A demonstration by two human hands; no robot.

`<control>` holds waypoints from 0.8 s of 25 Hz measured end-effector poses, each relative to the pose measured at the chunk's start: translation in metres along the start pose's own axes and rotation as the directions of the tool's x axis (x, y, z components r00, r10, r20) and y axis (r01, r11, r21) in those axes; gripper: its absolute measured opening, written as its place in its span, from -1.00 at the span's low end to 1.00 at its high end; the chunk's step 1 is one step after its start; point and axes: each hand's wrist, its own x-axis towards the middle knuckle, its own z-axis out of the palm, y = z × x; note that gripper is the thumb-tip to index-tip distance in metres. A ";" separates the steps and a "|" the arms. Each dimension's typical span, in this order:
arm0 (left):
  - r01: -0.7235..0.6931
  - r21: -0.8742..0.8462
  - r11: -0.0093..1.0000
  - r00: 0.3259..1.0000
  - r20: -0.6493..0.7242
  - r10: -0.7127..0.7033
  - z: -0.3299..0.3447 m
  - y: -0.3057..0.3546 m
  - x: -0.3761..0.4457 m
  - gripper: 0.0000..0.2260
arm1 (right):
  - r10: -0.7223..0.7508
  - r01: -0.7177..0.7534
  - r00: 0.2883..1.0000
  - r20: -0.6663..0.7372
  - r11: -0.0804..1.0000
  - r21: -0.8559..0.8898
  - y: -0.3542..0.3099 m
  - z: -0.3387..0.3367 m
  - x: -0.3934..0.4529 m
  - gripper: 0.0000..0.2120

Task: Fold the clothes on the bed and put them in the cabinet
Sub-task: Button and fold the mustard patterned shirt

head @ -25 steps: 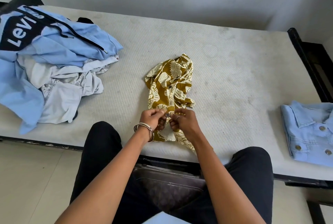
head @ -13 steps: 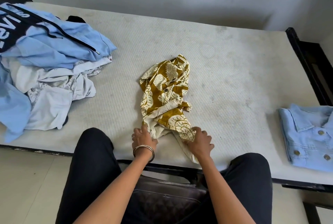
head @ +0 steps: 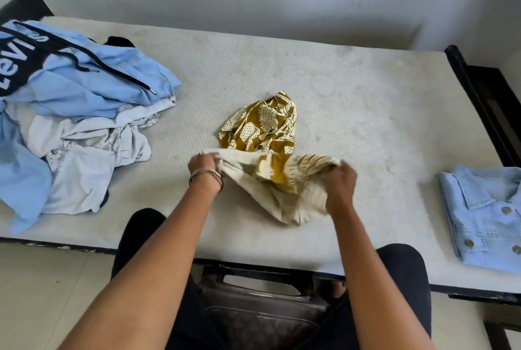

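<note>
Hands now apart, left hand [head: 203, 165], right hand [head: 340, 182] gripping mustard-printed shirt [head: 270, 152] (pale underside up)

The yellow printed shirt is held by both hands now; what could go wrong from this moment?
1. The left hand and right hand grip only the near edge of the yellow printed shirt; its far part lies bunched, so a fold may trap wrinkles.
2. The near part of the shirt hangs toward the mattress edge and could slide off.
3. Spreading it wide might disturb the unfolded pile or the folded denim shirt.
</note>
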 end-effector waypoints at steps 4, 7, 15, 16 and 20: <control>-0.450 -0.386 0.805 0.881 -0.045 0.471 -0.018 0.085 -0.042 -0.81 | -0.199 0.219 0.975 -0.099 0.795 0.565 -0.091 -0.014 0.014 -0.63; -0.665 -0.029 0.747 0.734 0.161 0.660 -0.038 0.079 -0.052 -0.61 | -0.343 0.283 0.921 0.186 0.915 0.287 -0.096 -0.032 0.001 -0.80; -0.251 0.964 -0.082 0.959 0.237 -0.153 -0.107 -0.014 -0.025 -0.48 | 0.496 0.415 0.789 0.362 0.003 -0.910 -0.005 -0.075 -0.015 -0.65; -0.202 0.978 -0.044 0.976 0.198 -0.089 -0.100 -0.007 -0.027 -0.58 | 0.378 0.317 0.874 0.307 0.036 -0.948 -0.009 -0.071 -0.014 -0.68; -0.212 0.776 0.594 0.973 0.109 0.206 -0.053 0.039 -0.023 -0.70 | 0.290 -0.130 0.941 0.173 0.784 -0.607 -0.052 -0.036 -0.004 -0.88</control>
